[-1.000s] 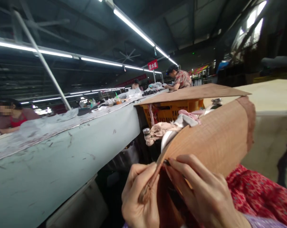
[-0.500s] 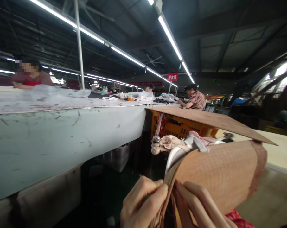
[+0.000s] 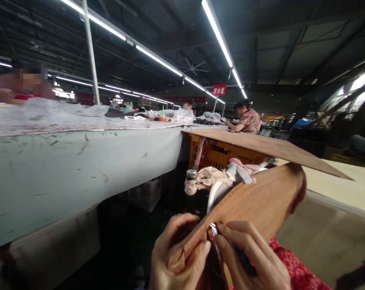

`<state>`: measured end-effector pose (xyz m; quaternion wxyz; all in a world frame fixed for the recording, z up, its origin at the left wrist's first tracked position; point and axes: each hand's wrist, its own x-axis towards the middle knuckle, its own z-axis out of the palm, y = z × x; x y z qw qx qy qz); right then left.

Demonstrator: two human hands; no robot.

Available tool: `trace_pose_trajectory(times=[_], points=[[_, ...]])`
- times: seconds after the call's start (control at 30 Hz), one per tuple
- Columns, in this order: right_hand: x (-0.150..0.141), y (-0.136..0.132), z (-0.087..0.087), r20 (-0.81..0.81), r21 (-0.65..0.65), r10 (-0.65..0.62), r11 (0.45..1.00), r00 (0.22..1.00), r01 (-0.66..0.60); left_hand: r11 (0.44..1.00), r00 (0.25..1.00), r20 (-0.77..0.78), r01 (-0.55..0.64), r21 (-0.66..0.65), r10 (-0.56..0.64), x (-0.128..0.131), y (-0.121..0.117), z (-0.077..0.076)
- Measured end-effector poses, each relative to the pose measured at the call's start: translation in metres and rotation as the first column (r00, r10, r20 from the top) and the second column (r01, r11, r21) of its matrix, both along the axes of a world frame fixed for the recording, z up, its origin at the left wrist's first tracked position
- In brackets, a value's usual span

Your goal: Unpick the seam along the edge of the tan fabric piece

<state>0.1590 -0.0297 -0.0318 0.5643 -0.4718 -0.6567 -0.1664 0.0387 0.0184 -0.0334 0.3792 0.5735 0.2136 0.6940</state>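
A long bench (image 3: 64, 169) is set across the left; crumpled clear plastic (image 3: 63, 108) is spread toward its left end, and an orange bottle (image 3: 162, 117) is stood toward its right corner. Beyond that corner, an orange crate (image 3: 221, 159) is covered by a flat brown board (image 3: 261, 141). Nearer, a bundled cloth (image 3: 211, 177) with a silvery cap (image 3: 191, 174) and a white curved rim (image 3: 213, 196) are crowded just behind the brown panel (image 3: 258, 191).

The panel is held up before the body, slanted away to the upper right. Its near end is pinched between thumb and curled fingers by the left hand (image 3: 176, 253). By the right hand (image 3: 255, 253), a small metal piece (image 3: 213, 228) is pinched at the fingertips, against the panel's near edge.

Dark open room is left between the bench's lower edge and the left hand. The pale tabletop (image 3: 345, 177) is partly overlapped by the panel's far end.
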Motion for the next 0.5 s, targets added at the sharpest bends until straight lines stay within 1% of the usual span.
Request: trace_pose_trajectory(times=[0.07, 0.17, 0.27, 0.4, 0.43, 0.5], points=[[0.005, 0.001, 0.007, 0.007, -0.036, 0.024, 0.999, 1.0, -0.023, 0.993, 0.996, 0.016, 0.083, -0.083, -0.082, 0.0, -0.001, 0.006], [0.014, -0.004, 0.013, 0.069, -0.087, 0.057, 0.995, 0.996, -0.051, 0.979, 0.986, 0.042, 0.163, -0.12, -0.159, -0.001, -0.003, 0.011], [0.022, -0.014, 0.015, 0.14, -0.128, 0.038, 0.992, 0.989, -0.02, 0.983, 0.991, 0.043, 0.132, -0.124, -0.128, -0.002, -0.003, 0.012], [0.024, -0.021, 0.017, 0.149, -0.072, -0.064, 0.995, 0.987, 0.075, 0.988, 0.997, 0.03, 0.08, -0.135, -0.077, -0.003, -0.002, 0.011], [0.023, -0.021, 0.018, 0.142, -0.061, -0.073, 0.995, 0.987, 0.083, 0.987, 0.997, 0.031, 0.078, -0.139, -0.075, -0.002, -0.002, 0.011], [0.02, -0.018, 0.019, 0.135, -0.066, -0.051, 0.996, 0.989, 0.061, 0.985, 0.996, 0.035, 0.088, -0.15, -0.084, -0.001, -0.002, 0.011]])
